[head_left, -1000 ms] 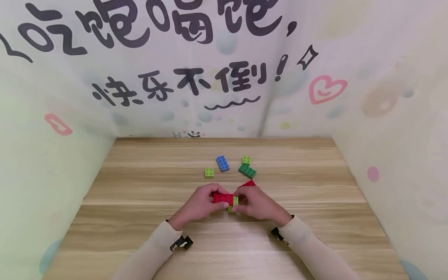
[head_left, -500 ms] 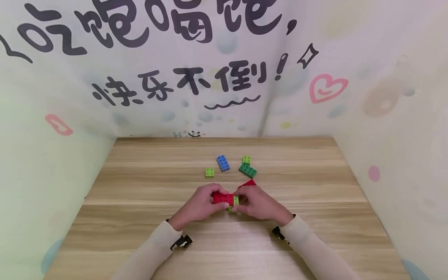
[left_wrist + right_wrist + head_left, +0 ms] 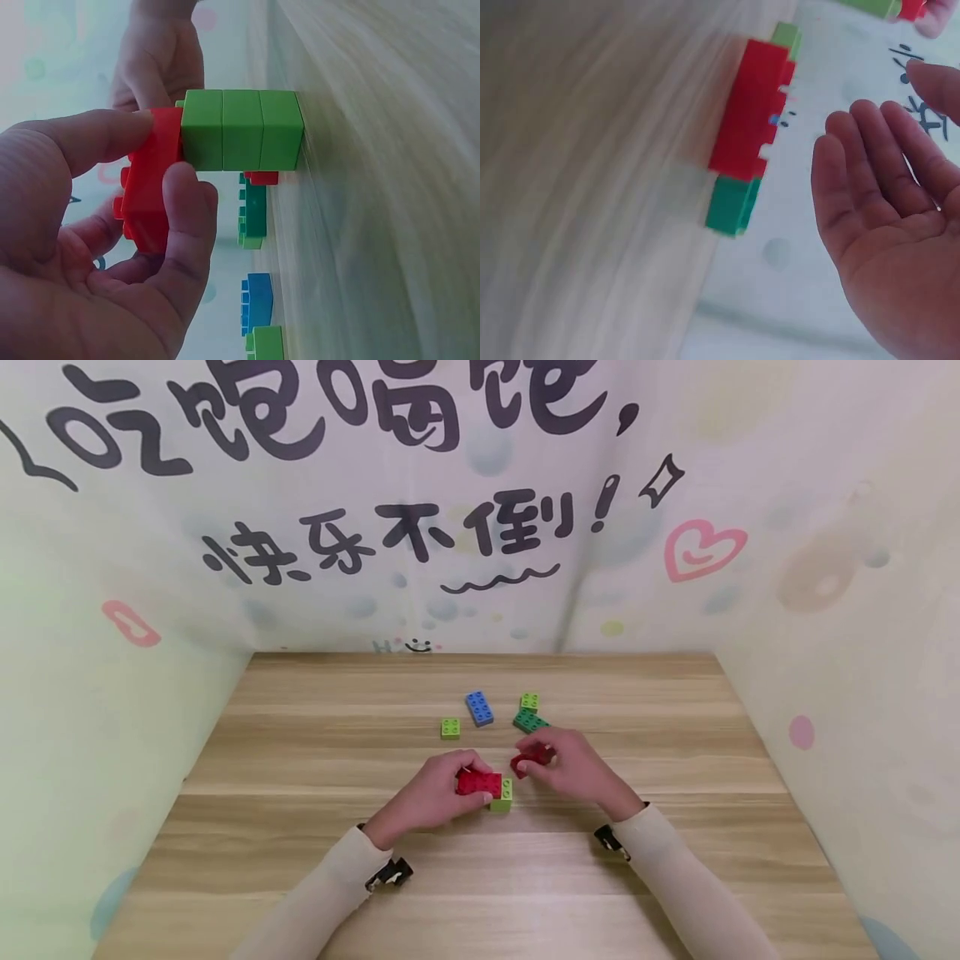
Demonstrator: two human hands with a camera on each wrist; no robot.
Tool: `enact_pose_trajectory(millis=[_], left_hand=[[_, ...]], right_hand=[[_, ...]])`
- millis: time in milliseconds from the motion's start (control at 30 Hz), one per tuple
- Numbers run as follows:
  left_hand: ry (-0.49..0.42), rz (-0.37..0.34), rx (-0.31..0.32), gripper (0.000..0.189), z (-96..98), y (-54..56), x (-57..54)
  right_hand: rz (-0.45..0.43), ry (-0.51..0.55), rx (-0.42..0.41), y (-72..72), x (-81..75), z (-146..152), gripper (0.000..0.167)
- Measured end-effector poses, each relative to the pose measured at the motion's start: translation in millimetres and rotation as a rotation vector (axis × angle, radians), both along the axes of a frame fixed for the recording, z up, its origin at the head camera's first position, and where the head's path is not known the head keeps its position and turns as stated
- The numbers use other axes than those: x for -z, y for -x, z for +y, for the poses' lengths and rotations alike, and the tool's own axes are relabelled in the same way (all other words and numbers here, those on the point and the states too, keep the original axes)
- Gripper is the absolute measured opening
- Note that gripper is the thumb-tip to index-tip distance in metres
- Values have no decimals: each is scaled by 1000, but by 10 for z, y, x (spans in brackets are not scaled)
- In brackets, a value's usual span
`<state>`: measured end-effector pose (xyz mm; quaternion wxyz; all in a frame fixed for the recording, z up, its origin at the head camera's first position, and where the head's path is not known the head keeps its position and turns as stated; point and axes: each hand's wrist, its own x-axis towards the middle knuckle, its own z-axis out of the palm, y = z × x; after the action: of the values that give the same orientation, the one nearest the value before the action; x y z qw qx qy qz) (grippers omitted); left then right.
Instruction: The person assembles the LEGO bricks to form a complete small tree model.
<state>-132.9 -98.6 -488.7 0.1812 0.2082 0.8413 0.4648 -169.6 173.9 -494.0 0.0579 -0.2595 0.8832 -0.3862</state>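
Note:
My left hand (image 3: pixel 438 789) pinches a red brick (image 3: pixel 154 176) between thumb and fingers. One end of that brick sits on a stack of three light green bricks (image 3: pixel 241 131) standing on the table; the other end juts out to the left. My right hand (image 3: pixel 576 770) is above a second red brick (image 3: pixel 751 112) lying on the table to the right of the stack. In the right wrist view the fingers (image 3: pixel 866 161) are extended, apart from that brick.
Behind the hands on the wooden table (image 3: pixel 315 727) lie a blue brick (image 3: pixel 479 708), a dark green brick (image 3: pixel 529 720) and two small light green bricks, one at left (image 3: pixel 450 728) and one at back right (image 3: pixel 529 701). Printed walls stand around the table.
My right hand has left the green stack and moved right and away from me to the second red brick. The left hand stays at its red brick.

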Motion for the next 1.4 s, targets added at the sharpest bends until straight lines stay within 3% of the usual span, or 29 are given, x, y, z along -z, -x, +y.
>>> enact_pose_trajectory(millis=[233, 667, 900, 1067, 1400], left_hand=[[15, 19, -14, 31, 24, -24, 6], [-66, -7, -54, 32, -30, -62, 61], [-87, -13, -58, 29, -60, -68, 89], [-89, -19, -62, 31, -57, -69, 99], [-95, -20, -65, 30, -55, -59, 101]], right_hand=[[-19, -77, 65, 118, 81, 80, 32], [-36, -204, -32, 210, 162, 118, 35], [-36, -311, -39, 228, 239, 91, 41], [-56, -327, -43, 215, 226, 82, 40], [5, -269, -52, 136, 120, 99, 33]])
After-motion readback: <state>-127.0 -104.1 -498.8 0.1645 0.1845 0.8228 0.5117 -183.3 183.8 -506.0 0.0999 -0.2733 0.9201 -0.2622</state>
